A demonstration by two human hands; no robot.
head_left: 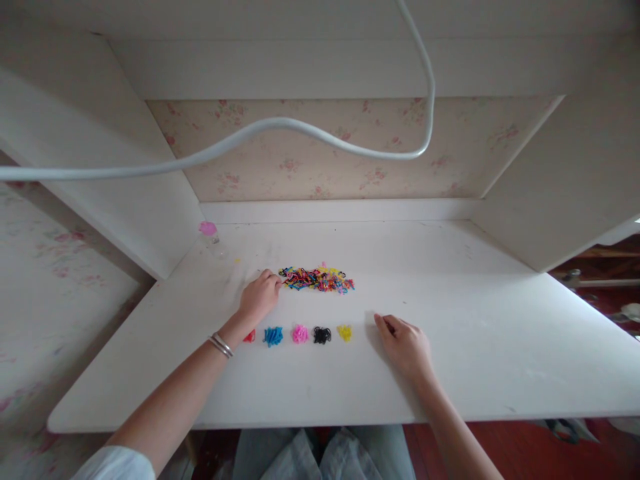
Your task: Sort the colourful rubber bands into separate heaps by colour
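A long heap of mixed-colour rubber bands (317,279) lies across the middle of the white desk. My left hand (261,293) reaches to the heap's left end, thumb and forefinger pinched on a small reddish rubber band. Nearer to me runs a row of sorted piles: red bands (250,337), partly covered by my left wrist, then blue bands (273,336), pink bands (300,334), black bands (322,335) and yellow bands (345,333). Right of the yellow pile, my right hand (405,343) rests on the desk with its fingers curled closed; nothing shows in them.
A clear container with a pink top (208,229) stands at the desk's back left corner, with a small yellow bit (237,260) close by. A white cable (285,124) hangs across the upper view. Side panels and a low back ledge (335,211) bound the white desk (500,347).
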